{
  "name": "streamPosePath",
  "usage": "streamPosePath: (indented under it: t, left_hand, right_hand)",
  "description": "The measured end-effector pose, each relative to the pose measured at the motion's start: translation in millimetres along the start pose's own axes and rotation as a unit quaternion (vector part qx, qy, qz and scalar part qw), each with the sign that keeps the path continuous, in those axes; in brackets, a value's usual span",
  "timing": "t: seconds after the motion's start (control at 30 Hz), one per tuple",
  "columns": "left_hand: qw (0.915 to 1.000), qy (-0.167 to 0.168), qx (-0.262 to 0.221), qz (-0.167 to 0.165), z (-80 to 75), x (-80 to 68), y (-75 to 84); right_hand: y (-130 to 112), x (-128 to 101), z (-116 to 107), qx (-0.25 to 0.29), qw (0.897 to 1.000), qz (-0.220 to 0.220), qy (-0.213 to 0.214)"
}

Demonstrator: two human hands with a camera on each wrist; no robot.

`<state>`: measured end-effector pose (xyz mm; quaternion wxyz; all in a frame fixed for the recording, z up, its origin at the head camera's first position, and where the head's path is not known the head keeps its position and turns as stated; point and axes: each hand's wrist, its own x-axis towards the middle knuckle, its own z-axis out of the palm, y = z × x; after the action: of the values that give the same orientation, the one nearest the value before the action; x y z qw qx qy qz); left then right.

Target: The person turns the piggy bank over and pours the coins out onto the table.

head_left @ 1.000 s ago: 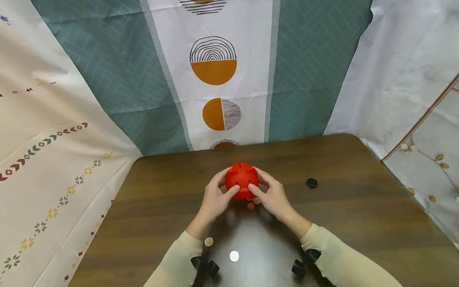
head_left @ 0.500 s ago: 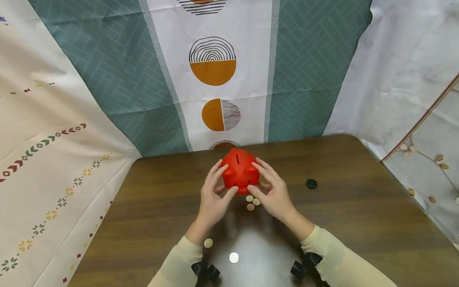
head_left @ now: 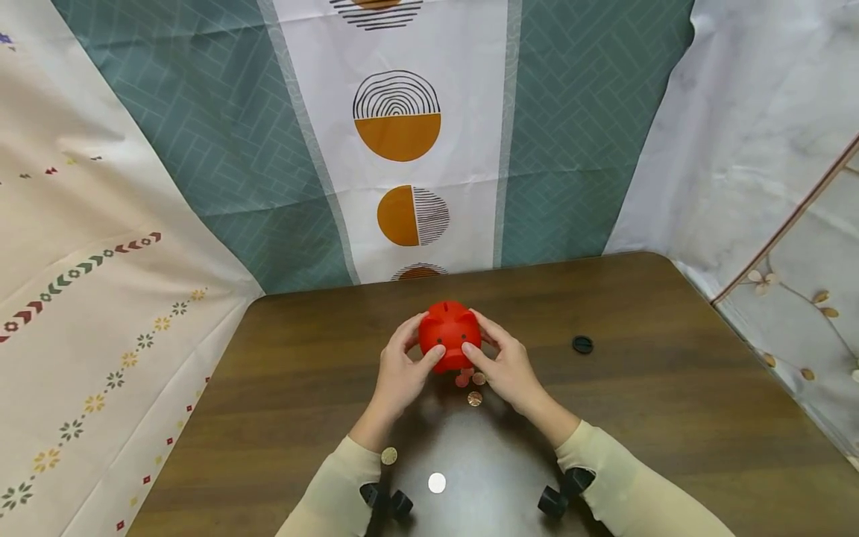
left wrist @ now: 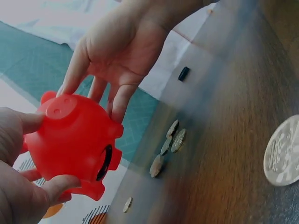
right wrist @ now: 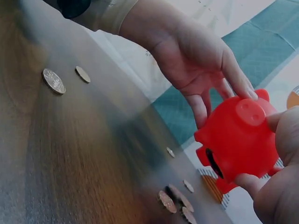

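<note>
A red piggy bank (head_left: pixel 450 337) is held up over the table, its snout facing me and the coin slot on top. My left hand (head_left: pixel 401 373) grips one side, thumb near the snout, and my right hand (head_left: pixel 505 371) grips the other side. In the left wrist view, the piggy bank (left wrist: pixel 70 135) hangs clear of the tabletop, with a dark round opening (left wrist: pixel 104 163) in its belly. Below it, several coins (left wrist: pixel 176 140) lie on the wood. A copper-coloured coin (head_left: pixel 474 399) lies nearest to me in that group.
Off to the right lies a black round cap (head_left: pixel 582 344). Nearer to me are a gold coin (head_left: pixel 389 456) by the left sleeve and a shiny pale coin (head_left: pixel 437 483). The brown wooden table (head_left: pixel 322 328) ends at hanging cloths at the back and sides.
The piggy bank tipped forward and rose, showing more of its slot, then came back down level with both hands around it. Another coin now shows on the table below it.
</note>
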<state>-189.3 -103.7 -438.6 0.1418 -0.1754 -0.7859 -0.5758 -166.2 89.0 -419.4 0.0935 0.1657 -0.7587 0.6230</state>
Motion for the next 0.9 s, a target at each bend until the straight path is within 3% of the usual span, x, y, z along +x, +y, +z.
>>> streamPosePath:
  t: [0.07,0.27,0.37,0.5,0.63,0.73,0.9]
  left_hand:
    - [1.0,0.001,-0.003,0.003,-0.7,-0.4,5.4]
    - [0.9998,-0.009,-0.012,-0.012,-8.5,-1.4,41.5]
    - [0.9994,-0.019,-0.018,-0.023,-13.5,-1.7,44.7]
    - [0.9975,-0.035,-0.048,-0.039,-19.6,-1.9,40.4]
    - [0.9941,-0.042,-0.086,-0.051,-23.5,-1.6,20.9]
    - [0.9931,-0.045,-0.094,-0.054,-26.6,-1.2,8.5]
    - [0.9927,-0.054,-0.095,-0.052,-35.2,-2.2,4.4]
  right_hand:
    - [0.7,0.7,0.4,0.002,1.0,-0.005,0.001]
    - [2.5,6.0,-2.6,0.012,1.0,-0.019,-0.019]
    - [0.6,8.1,-5.1,0.007,0.999,-0.033,-0.034]
    - [-4.8,9.7,-8.5,-0.004,0.998,-0.041,-0.052]
    - [-1.9,13.2,-9.0,0.009,0.997,-0.034,-0.072]
    - [0.2,15.4,-7.4,0.025,0.995,-0.034,-0.085]
    - [-1.2,16.9,-0.9,0.04,0.994,-0.049,-0.088]
